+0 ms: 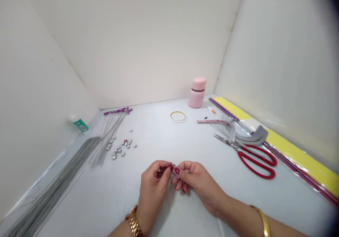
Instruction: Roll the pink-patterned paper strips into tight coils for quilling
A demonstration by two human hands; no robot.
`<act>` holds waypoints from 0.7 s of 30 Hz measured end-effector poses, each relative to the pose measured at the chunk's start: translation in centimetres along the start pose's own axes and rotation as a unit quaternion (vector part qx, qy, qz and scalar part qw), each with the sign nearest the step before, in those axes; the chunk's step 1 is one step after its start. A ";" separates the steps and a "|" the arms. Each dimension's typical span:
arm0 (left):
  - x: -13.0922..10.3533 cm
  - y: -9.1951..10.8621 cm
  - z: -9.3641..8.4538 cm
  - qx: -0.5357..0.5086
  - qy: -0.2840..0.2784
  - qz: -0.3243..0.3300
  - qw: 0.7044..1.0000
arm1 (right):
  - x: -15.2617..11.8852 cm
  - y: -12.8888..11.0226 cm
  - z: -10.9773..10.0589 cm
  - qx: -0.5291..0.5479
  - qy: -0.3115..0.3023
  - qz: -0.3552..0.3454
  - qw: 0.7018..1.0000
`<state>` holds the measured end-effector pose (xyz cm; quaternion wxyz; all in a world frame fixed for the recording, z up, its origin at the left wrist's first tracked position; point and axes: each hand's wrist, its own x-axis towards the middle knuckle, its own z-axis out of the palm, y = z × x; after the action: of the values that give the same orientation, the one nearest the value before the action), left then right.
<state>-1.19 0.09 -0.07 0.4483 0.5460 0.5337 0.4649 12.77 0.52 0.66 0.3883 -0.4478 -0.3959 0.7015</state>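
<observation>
Pinched between the fingers of the left hand (pixel 153 184) and the right hand (pixel 202 185), at the hub of the clock: a small pale piece (pixel 173 167). Fingers narrow on both sides, thumb against forefinger, tips meeting around the piece. Mostly covered by the thumbs and too small to judge; cannot tell its long axis or its pointing direction.

Beneath, a smooth whitish table (pixel 156 138). Straight off at 12 o'clock from the hands, a ring (pixel 178 121), white outside and yellow within, lying flat. At 1, a pink flask (pixel 196 97), upright near the back wall (pixel 140 42). Towards 3, red-handled scissors (pixel 240 158), blades aimed at 10. From 1 round to 3, yellow paper (pixel 286 145) in clear wrapping, laid along the right wall (pixel 280 60).

At 10, scattered silvery stars (pixel 114 156); farther out, a green-and-white tube (pixel 81 124) by the left wall (pixel 34 74). Between 10 and 11, purple-tipped stems (pixel 116 111). Around 9, a long bundle of grey wires (pixel 60 180), far end towards 1. Pale, plain walls on all three sides.
</observation>
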 end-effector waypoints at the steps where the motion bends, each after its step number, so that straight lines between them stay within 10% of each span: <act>1: -0.1 0.0 0.0 0.009 0.000 0.006 1.000 | -0.1 -0.1 0.0 0.005 -0.002 -0.002 1.000; 13: 0.0 0.2 -0.4 0.036 -0.072 0.110 0.991 | 0.0 -0.4 -0.1 0.001 0.021 -0.019 1.000; 21: 0.2 0.1 0.0 -0.107 -0.072 -0.028 0.991 | 0.1 -0.4 0.4 -0.021 0.023 -0.036 0.999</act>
<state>-1.15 0.30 0.01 0.5540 0.5124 0.4621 0.4658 12.46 0.68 1.15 0.4127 -0.4569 -0.4174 0.6684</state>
